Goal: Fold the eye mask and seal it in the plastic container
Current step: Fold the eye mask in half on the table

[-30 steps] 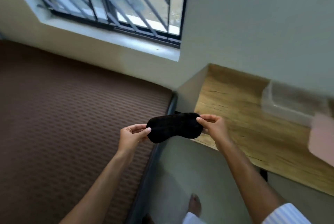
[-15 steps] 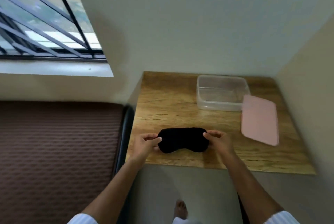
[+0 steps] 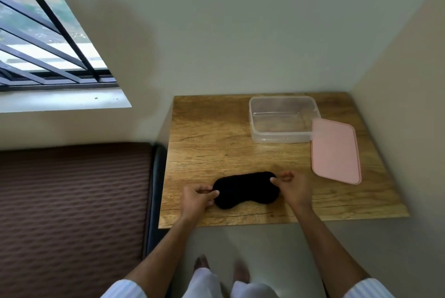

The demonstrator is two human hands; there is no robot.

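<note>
On the wooden table (image 3: 209,143), near its front edge at about 6 o'clock: one black eye mask (image 3: 245,189), lying flat and unfolded, long axis running 9 to 3 o'clock.

Left hand (image 3: 196,201): at the mask's 9 o'clock end, thumb and forefinger pinching the edge.

Right hand (image 3: 292,188): at the 3 o'clock end, thumb and fingertips pressed together on that edge; whether the strap is also caught cannot be told.

Plastic container (image 3: 284,119): clear, open, empty, at about 1 o'clock from the mask, well apart from it.

Lid (image 3: 334,150): pink, off, lying at 3 o'clock of the container, its corner touching or overlapping the rim.

Handling, by judgement: the mask looks soft, light, padded and limp, not fragile; it should fold without resistance but may spring open if released. Best held at the two ends, as now, bringing one end over the other, then pinching the doubled edge for the carry to the container.
</note>
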